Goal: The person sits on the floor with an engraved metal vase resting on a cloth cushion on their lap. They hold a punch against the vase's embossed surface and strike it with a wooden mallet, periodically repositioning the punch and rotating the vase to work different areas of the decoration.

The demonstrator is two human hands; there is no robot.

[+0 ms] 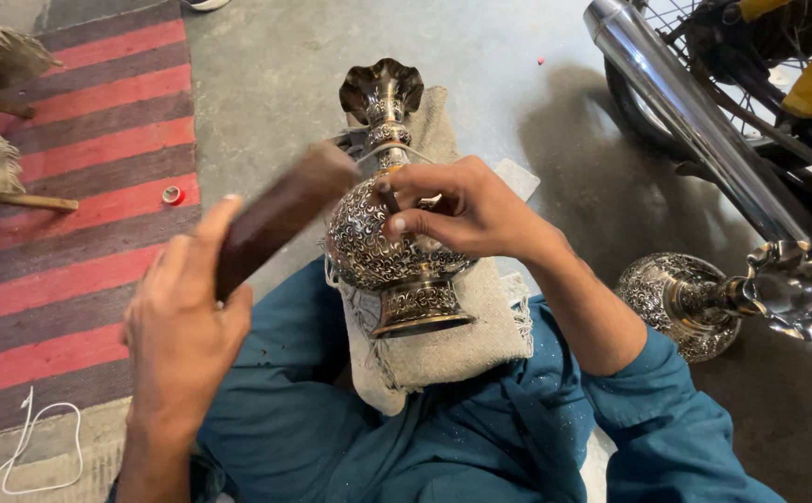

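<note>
Concrete floor, striped red rug at left, motorbike exhaust upper right. Engraved metal vase lies tilted on a cloth over the person's lap, centre frame, fluted mouth pointing up-frame. Left hand is wrapped tight around a brown wooden mallet, its head near the vase neck. Right hand rests on the vase body, fingertips pinched on a small punch, mostly hidden. Vase looks rigid, weighty, slick and dentable; best steadied at neck or foot. Second vase lies at right. Mallet is motion-blurred; punch tip unseen.
</note>
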